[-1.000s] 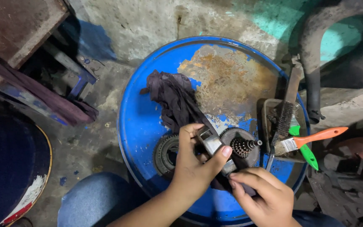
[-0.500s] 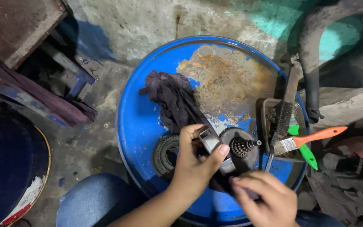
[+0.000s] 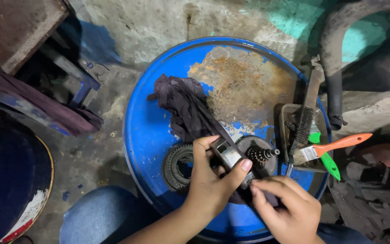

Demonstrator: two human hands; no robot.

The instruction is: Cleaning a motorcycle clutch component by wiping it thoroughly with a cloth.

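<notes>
My left hand (image 3: pixel 213 180) grips a small grey metal part (image 3: pixel 229 156) between thumb and fingers, above the lid of a blue drum (image 3: pixel 147 135). A dark rag (image 3: pixel 186 106) runs from the drum top down through this part toward my right hand (image 3: pixel 285 210), which pinches the rag's lower end. Just right of the metal part stands a toothed gear shaft (image 3: pixel 260 156) on a round metal piece. A dark ring gear (image 3: pixel 179 167) lies left of my left hand.
A wire brush (image 3: pixel 304 122) lies across a small tray (image 3: pixel 285 118) at the drum's right edge, with an orange-handled paintbrush (image 3: pixel 335 145) and a green handle (image 3: pixel 326 160). A black hose (image 3: pixel 332 68) curves at the right. A dark barrel (image 3: pixel 10 180) stands left; my knee (image 3: pixel 91 221) below.
My right hand has shifted slightly along the rag under the metal part. My left hand keeps its grip in nearly the same place.
</notes>
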